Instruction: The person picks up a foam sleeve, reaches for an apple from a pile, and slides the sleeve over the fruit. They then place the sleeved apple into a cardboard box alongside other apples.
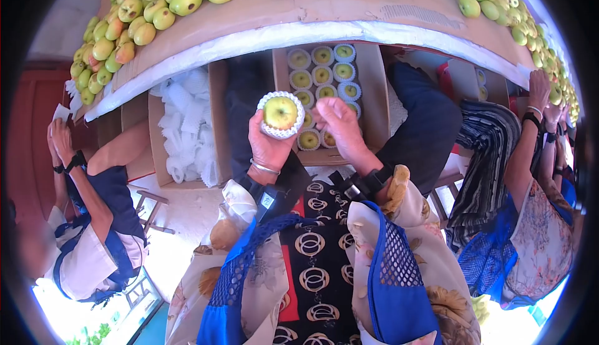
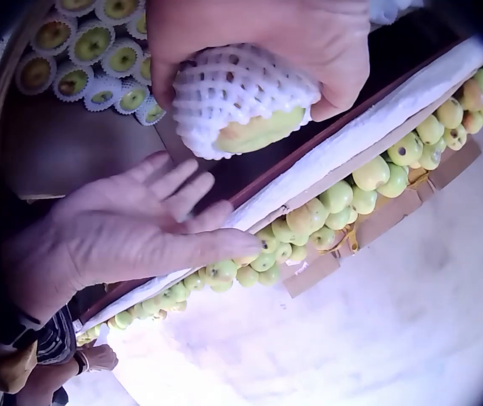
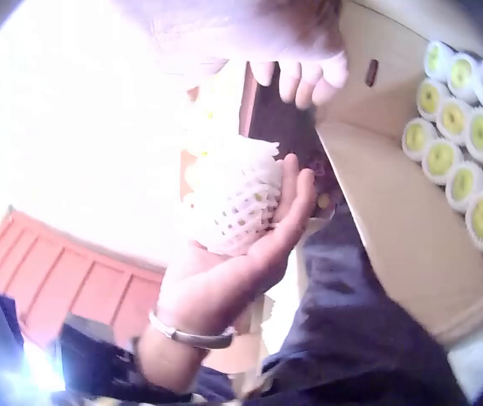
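Note:
My left hand grips a yellow-green apple wrapped in a white foam net, its top facing up in the head view. In the left wrist view, curled fingers and thumb press on the netting from both sides, and part of the apple's skin shows below the net's edge. My right hand is just to the right of the apple, apart from it. Its palm is turned up with fingers loosely spread and nothing in them in the left wrist view.
Behind my hands a cardboard box holds rows of netted apples. Another box to the left contains white foam nets. Loose apples are heaped on a cardboard-covered table. People sit on either side.

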The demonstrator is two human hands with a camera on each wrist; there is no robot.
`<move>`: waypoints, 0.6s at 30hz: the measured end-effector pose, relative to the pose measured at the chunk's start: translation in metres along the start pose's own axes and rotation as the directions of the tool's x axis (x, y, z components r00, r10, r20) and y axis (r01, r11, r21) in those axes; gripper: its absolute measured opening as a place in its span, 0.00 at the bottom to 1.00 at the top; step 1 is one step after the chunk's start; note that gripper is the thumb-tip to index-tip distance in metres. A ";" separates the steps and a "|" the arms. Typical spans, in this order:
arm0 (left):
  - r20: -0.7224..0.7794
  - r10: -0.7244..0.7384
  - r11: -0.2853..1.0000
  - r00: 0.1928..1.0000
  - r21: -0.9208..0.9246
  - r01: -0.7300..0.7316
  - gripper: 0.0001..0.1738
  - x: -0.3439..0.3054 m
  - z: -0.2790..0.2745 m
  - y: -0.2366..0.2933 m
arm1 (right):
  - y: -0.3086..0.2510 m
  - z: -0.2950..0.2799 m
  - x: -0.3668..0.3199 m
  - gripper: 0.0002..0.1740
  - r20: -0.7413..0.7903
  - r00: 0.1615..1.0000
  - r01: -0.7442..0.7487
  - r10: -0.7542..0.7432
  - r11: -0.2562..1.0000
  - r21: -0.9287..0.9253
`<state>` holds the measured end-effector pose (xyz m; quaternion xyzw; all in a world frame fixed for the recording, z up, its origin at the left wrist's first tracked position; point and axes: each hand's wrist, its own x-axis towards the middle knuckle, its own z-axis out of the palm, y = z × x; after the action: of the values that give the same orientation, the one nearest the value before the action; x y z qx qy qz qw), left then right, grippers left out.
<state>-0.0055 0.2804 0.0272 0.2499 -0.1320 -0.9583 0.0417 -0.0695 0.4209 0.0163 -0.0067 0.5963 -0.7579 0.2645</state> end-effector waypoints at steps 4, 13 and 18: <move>0.012 -0.007 0.985 1.000 0.171 0.005 0.27 0.004 -0.011 -0.011 | 0.011 0.014 -0.014 0.22 0.167 0.971 -0.197 0.172 0.970 0.145; 0.085 -0.170 0.906 0.982 0.406 0.122 0.28 -0.003 0.006 0.008 | -0.001 0.001 -0.006 0.23 0.164 0.981 -0.140 0.102 0.962 0.234; 0.005 -0.181 0.704 0.983 0.699 0.126 0.27 -0.003 0.008 0.014 | -0.008 -0.017 0.002 0.25 0.310 0.934 -0.182 0.177 0.983 -0.012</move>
<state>-0.0067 0.2692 0.0391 0.2223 -0.4626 -0.8467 -0.1402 -0.0799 0.4362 0.0180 -0.0688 0.5390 -0.7252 0.4229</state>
